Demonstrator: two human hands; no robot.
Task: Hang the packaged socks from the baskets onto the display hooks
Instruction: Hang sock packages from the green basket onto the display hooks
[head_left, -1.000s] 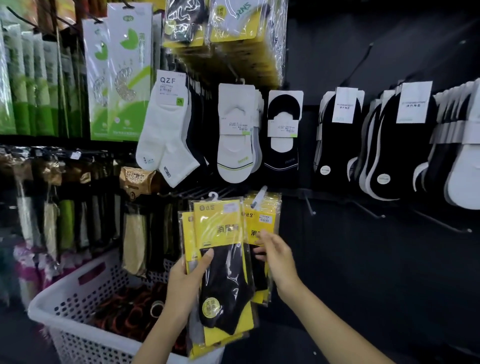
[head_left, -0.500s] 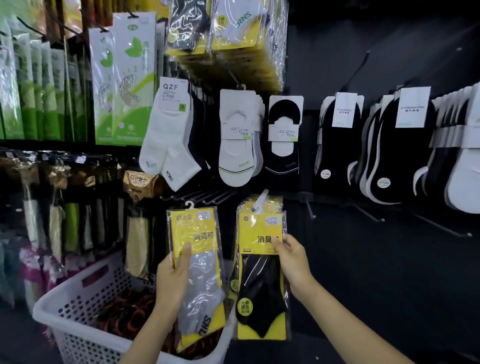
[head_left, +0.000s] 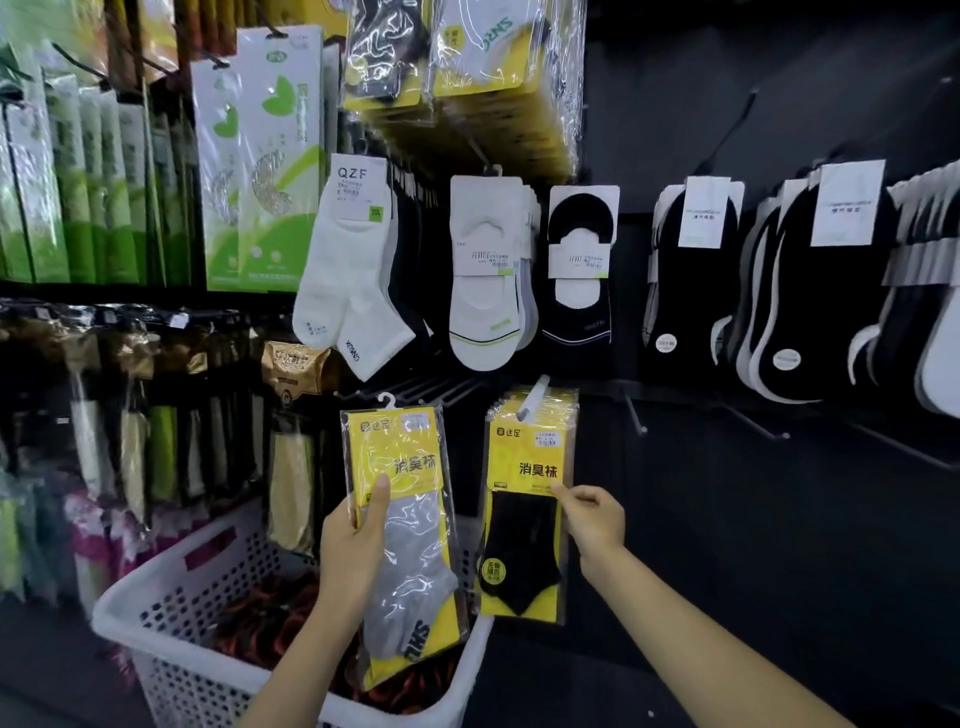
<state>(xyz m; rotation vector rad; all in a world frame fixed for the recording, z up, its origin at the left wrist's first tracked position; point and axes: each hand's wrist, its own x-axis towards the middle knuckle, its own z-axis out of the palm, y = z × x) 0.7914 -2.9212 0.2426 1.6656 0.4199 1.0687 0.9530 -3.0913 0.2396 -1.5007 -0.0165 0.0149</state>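
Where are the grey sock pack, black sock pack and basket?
grey sock pack (head_left: 415, 551), head view, grey sock.
black sock pack (head_left: 519, 545), head view, black sock.
basket (head_left: 150, 584), head view, left rim.

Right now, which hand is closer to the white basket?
Left. The left hand holds a grey sock pack just above the white basket; the right hand is past its right edge, pinching the hanging black sock pack.

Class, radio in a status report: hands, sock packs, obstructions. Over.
Left hand grips grey-sock pack, unhung. Right hand pinches black-sock pack on hook. No obstruction seen.
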